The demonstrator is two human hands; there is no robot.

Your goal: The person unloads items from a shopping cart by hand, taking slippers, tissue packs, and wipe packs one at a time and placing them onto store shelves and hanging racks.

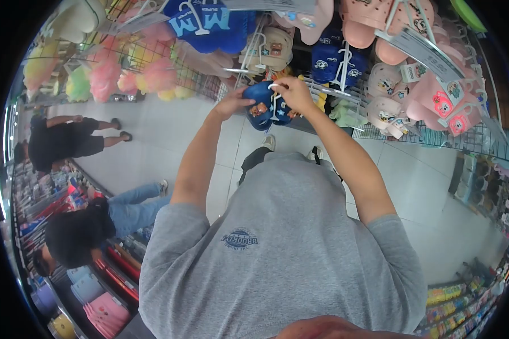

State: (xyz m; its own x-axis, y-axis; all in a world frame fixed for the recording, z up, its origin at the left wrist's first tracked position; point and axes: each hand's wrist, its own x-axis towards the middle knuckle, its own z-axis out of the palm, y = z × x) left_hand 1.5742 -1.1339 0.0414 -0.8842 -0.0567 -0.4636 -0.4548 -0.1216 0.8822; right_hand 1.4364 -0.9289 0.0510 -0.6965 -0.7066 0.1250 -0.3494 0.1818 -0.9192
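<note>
A pair of dark blue clogs (259, 93) with brown bear and star charms hangs from a white plastic hanger (275, 101) in front of me. My left hand (232, 104) is closed on the left side of the pair, thumb near a bear charm. At the top, my right hand (294, 95) pinches the hanger near its hook. Just behind the pair is the display rack, where beige clogs (270, 48) and another navy pair (338, 63) hang close to my hands.
Pink clogs (387, 25) and white clogs (385, 113) hang at the right of the wire rack (373, 134). Fluffy pastel items (104, 73) line the left. Two people, one in blue jeans (136, 208), stand by shelves at left. Tiled floor (178, 127) lies below.
</note>
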